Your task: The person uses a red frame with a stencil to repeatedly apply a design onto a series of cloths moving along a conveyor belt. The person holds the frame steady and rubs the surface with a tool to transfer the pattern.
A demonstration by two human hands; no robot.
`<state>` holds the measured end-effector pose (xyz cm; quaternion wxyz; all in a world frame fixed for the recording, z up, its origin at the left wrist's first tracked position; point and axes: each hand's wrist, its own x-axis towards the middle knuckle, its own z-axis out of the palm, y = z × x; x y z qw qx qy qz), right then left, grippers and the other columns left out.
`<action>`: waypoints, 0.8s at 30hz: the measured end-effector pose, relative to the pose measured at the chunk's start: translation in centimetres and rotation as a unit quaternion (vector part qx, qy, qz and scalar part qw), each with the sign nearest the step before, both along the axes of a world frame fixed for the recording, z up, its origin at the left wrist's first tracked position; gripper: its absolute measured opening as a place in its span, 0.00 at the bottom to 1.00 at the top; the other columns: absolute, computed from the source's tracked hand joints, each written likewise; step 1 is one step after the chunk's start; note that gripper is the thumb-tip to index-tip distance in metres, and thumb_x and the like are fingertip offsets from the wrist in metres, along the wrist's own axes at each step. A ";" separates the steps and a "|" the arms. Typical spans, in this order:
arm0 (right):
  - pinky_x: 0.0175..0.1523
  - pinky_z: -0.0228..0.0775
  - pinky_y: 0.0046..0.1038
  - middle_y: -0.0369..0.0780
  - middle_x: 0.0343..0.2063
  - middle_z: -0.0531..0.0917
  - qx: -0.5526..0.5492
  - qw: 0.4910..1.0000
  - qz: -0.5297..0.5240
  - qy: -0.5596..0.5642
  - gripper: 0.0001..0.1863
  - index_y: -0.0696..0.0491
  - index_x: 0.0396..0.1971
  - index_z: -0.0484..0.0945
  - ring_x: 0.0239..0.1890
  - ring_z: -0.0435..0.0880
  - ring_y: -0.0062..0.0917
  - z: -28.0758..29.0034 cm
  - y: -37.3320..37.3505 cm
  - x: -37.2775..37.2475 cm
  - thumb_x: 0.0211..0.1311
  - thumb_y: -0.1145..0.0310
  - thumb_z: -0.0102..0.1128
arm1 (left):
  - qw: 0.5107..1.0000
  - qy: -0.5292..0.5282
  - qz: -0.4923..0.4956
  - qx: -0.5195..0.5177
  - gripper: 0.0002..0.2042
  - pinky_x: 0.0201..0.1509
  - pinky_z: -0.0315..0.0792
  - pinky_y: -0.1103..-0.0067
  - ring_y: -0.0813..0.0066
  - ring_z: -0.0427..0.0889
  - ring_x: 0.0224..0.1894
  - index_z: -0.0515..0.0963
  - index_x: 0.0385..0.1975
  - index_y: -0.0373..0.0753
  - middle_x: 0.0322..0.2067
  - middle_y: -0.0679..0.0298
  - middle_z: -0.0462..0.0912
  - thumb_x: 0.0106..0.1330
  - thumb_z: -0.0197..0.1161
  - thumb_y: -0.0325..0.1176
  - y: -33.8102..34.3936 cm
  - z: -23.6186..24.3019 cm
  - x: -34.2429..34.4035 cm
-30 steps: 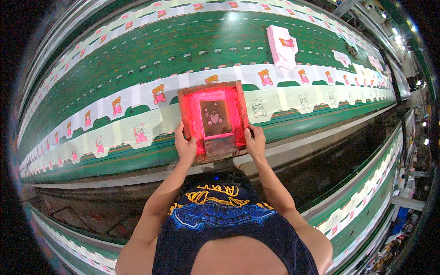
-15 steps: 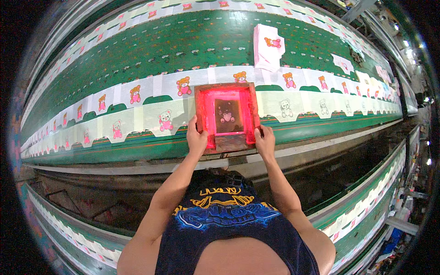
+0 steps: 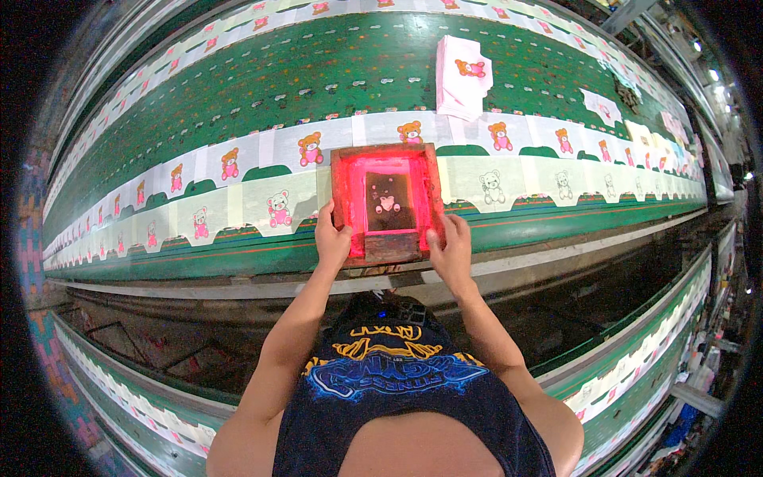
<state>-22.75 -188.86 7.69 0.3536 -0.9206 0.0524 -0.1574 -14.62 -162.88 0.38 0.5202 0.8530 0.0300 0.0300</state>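
Note:
A screen-printing frame (image 3: 340, 187), wooden with bright pink ink round its dark mesh window, lies on the row of pale cloth pieces at the table's near edge. My left hand (image 3: 332, 238) grips its left side near the lower corner, thumb on top. At the lower right corner, my right hand (image 3: 451, 253) holds the frame with its thumb over the rim and its fingers bent at the outer side. Left of the frame, a cloth piece (image 3: 254, 203) bears a bear with pink fill; to the right, another cloth piece (image 3: 520, 179) shows only a bear outline.
Behind the frame runs a row of white cloth with brown-and-pink bears (image 3: 310, 149). A stack of pink cloth (image 3: 457, 91) lies farther back on the long green table (image 3: 318, 75). Another printing table (image 3: 143, 421) stands behind me. Loose cloth pieces (image 3: 602, 107) lie at the far right.
My right hand has shifted inward and slightly nearer on the frame's right corner, its fingers now more raised. The view has moved a little; the frame stays at about the same place on the cloth.

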 end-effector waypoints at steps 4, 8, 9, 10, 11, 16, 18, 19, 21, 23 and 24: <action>0.59 0.69 0.43 0.48 0.48 0.78 -0.057 0.977 0.205 0.007 0.24 0.59 0.48 0.79 0.53 0.76 0.46 3.7 2.4 -0.3 0.54 0.62 0.71 | 0.999 0.003 -0.007 0.052 0.32 0.68 0.67 0.66 0.50 0.75 0.63 0.68 0.61 0.29 0.58 0.45 0.76 0.51 0.65 0.19 -0.1 0.8 0.0; 0.57 0.70 0.42 0.46 0.44 0.81 -0.120 0.962 0.244 0.022 0.19 0.58 0.43 0.79 0.51 0.78 0.43 2.6 3.7 0.7 0.51 0.67 0.68 | 0.999 0.002 -0.005 0.034 0.31 0.68 0.67 0.67 0.50 0.75 0.62 0.69 0.60 0.29 0.57 0.45 0.77 0.51 0.65 0.19 -0.3 1.7 0.0; 0.57 0.71 0.42 0.46 0.44 0.81 -0.130 0.962 0.237 0.026 0.17 0.58 0.42 0.79 0.50 0.78 0.43 2.1 3.9 1.2 0.52 0.68 0.67 | 0.999 -0.012 -0.005 0.046 0.31 0.67 0.67 0.67 0.52 0.76 0.61 0.69 0.60 0.29 0.56 0.45 0.77 0.52 0.64 0.19 -0.4 1.8 0.0; 0.57 0.71 0.42 0.46 0.43 0.81 -0.126 0.965 0.229 0.036 0.17 0.58 0.41 0.79 0.50 0.79 0.43 1.4 4.0 1.9 0.51 0.70 0.66 | 0.998 -0.024 -0.004 0.058 0.30 0.67 0.68 0.68 0.54 0.77 0.60 0.69 0.60 0.29 0.55 0.46 0.78 0.52 0.64 0.19 -0.4 1.7 -0.1; 0.56 0.72 0.41 0.46 0.43 0.82 -0.121 0.967 0.220 0.046 0.16 0.58 0.41 0.78 0.50 0.79 0.43 0.8 4.2 2.7 0.50 0.71 0.65 | 0.998 -0.026 -0.005 0.056 0.30 0.67 0.68 0.68 0.54 0.77 0.60 0.70 0.60 0.30 0.55 0.46 0.78 0.52 0.64 0.19 -0.3 1.5 -0.1; 0.55 0.74 0.41 0.46 0.43 0.83 -0.094 0.970 0.219 0.039 0.16 0.58 0.40 0.78 0.48 0.81 0.43 1.0 3.7 2.8 0.47 0.77 0.62 | 0.999 -0.007 -0.024 0.036 0.32 0.68 0.66 0.65 0.47 0.73 0.63 0.67 0.61 0.31 0.58 0.46 0.75 0.52 0.67 0.20 0.1 0.8 -0.1; 0.54 0.75 0.41 0.46 0.42 0.83 -0.097 0.969 0.227 0.026 0.16 0.58 0.40 0.79 0.47 0.81 0.43 1.8 3.6 1.5 0.47 0.79 0.62 | 0.999 -0.015 -0.020 0.041 0.32 0.68 0.67 0.65 0.47 0.73 0.63 0.67 0.61 0.31 0.57 0.46 0.75 0.52 0.67 0.20 0.1 0.8 -0.1; 0.54 0.75 0.41 0.46 0.42 0.83 -0.104 0.968 0.226 0.014 0.17 0.58 0.40 0.79 0.47 0.81 0.43 1.5 3.6 1.0 0.46 0.80 0.61 | 0.999 -0.019 -0.020 0.042 0.32 0.68 0.67 0.64 0.47 0.73 0.62 0.67 0.61 0.31 0.57 0.46 0.75 0.52 0.67 0.20 0.0 0.9 -0.1; 0.55 0.75 0.41 0.46 0.42 0.83 -0.117 0.967 0.225 -0.010 0.18 0.59 0.41 0.79 0.48 0.81 0.43 0.1 3.5 0.5 0.44 0.81 0.59 | 0.999 -0.010 -0.022 0.041 0.32 0.67 0.67 0.64 0.47 0.73 0.62 0.67 0.61 0.31 0.57 0.46 0.75 0.51 0.67 0.20 -0.1 1.1 -0.2; 0.56 0.74 0.41 0.47 0.42 0.82 -0.122 0.967 0.222 -0.035 0.19 0.59 0.41 0.79 0.48 0.81 0.44 -1.0 3.7 1.7 0.43 0.81 0.58 | 0.999 -0.005 -0.023 0.043 0.32 0.67 0.67 0.64 0.47 0.73 0.62 0.67 0.61 0.31 0.57 0.46 0.75 0.51 0.66 0.20 0.0 1.4 -0.1; 0.56 0.74 0.41 0.47 0.43 0.82 -0.124 0.966 0.220 -0.047 0.20 0.59 0.41 0.79 0.48 0.80 0.44 -1.6 3.7 2.5 0.43 0.82 0.58 | 0.999 -0.005 -0.023 0.043 0.33 0.67 0.68 0.64 0.47 0.73 0.62 0.67 0.61 0.31 0.58 0.45 0.74 0.51 0.66 0.20 -0.2 1.6 -0.1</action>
